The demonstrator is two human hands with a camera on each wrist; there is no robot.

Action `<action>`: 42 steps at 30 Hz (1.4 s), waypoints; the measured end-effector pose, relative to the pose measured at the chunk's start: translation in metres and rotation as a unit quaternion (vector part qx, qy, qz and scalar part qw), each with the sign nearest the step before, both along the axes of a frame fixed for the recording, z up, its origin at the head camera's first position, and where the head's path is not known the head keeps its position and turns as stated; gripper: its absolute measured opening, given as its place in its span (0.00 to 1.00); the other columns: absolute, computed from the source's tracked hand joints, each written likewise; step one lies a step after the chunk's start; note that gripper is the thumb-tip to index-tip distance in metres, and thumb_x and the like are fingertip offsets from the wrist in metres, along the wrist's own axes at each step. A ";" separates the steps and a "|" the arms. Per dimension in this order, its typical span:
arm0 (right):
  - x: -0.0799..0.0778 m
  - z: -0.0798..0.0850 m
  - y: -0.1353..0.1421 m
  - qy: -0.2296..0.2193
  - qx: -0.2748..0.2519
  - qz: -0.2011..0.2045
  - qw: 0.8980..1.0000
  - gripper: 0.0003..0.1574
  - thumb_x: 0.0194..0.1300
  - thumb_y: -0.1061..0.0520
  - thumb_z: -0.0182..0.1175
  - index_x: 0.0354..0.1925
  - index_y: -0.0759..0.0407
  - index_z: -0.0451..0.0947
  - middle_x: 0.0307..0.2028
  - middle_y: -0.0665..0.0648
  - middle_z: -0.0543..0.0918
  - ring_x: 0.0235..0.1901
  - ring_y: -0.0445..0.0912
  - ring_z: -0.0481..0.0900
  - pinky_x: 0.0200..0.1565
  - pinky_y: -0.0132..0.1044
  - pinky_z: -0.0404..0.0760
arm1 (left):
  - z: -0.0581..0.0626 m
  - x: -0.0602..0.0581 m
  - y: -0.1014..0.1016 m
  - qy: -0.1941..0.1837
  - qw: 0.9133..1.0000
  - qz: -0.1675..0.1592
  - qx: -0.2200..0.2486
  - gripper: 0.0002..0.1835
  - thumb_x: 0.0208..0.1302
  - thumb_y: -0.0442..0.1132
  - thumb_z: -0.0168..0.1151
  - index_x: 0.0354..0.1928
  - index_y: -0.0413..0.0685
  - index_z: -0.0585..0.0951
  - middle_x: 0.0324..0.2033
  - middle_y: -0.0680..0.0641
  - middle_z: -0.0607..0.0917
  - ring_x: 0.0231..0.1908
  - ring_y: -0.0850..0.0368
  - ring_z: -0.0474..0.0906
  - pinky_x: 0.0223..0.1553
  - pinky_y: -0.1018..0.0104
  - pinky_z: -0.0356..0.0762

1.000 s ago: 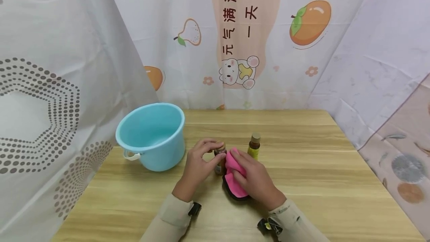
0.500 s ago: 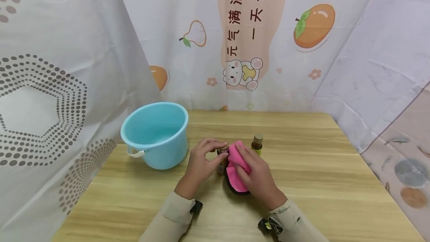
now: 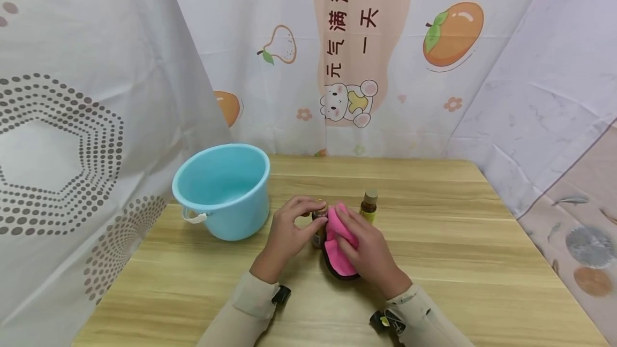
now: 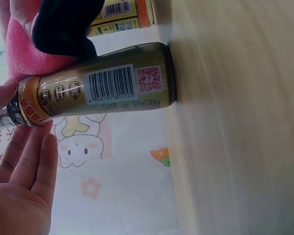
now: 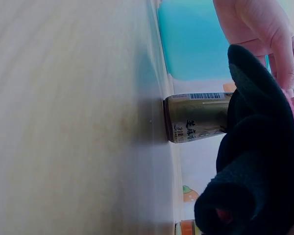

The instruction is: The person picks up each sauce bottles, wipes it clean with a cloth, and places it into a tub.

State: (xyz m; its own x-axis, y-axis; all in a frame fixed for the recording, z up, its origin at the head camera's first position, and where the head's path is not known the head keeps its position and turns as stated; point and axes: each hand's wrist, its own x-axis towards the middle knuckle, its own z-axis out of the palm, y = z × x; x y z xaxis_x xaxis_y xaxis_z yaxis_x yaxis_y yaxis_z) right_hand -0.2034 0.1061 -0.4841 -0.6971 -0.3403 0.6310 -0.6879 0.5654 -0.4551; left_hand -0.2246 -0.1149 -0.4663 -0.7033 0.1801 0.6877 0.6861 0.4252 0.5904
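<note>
A small brown glass bottle (image 4: 108,85) with a barcode label stands upright on the table. My left hand (image 3: 284,232) holds it near the cap, thumb on one side and fingers on the other. In my right hand (image 3: 368,250) is a bunched pink cloth (image 3: 339,264) with a black edge, pressed against the bottle's side by the neck. Seen from the right wrist, the cloth's black side (image 5: 259,147) covers the upper part of the bottle. Just behind the right hand stands a second brown bottle (image 3: 368,209) with a yellow label, untouched.
A light blue bucket (image 3: 236,216) with a white handle stands at the left of the wooden table (image 3: 458,250). Printed curtains (image 3: 279,95) hang behind the table and along both sides.
The right hand and cloth have shifted slightly upward along the bottle, away from the table's near side. My left hand keeps its hold at the bottle's top. The head view has shifted a little.
</note>
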 end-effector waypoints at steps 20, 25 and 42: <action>-0.006 -0.007 0.002 -0.061 0.063 0.012 0.996 0.38 0.66 0.54 0.72 0.72 0.56 0.74 0.67 0.59 0.79 0.64 0.53 0.80 0.60 0.51 0.82 | 0.000 -0.002 -0.002 -0.010 1.000 -0.015 0.019 0.16 0.64 0.39 0.75 0.53 0.54 0.89 0.48 0.54 0.87 0.49 0.60 0.85 0.47 0.60 0.88; -0.004 -0.008 0.006 -0.080 0.093 -0.010 0.992 0.38 0.66 0.53 0.72 0.71 0.56 0.74 0.64 0.58 0.82 0.62 0.52 0.82 0.59 0.50 0.83 | -0.001 -0.003 0.004 -0.002 0.999 -0.024 0.026 0.16 0.64 0.38 0.75 0.53 0.54 0.89 0.48 0.53 0.87 0.49 0.57 0.85 0.46 0.58 0.88; -0.002 -0.010 0.004 -0.084 0.085 -0.011 0.993 0.37 0.68 0.53 0.71 0.72 0.55 0.74 0.67 0.58 0.80 0.64 0.51 0.80 0.61 0.49 0.81 | -0.003 0.000 0.002 -0.009 1.000 -0.013 0.009 0.16 0.65 0.41 0.74 0.54 0.56 0.88 0.50 0.55 0.87 0.50 0.60 0.85 0.47 0.58 0.88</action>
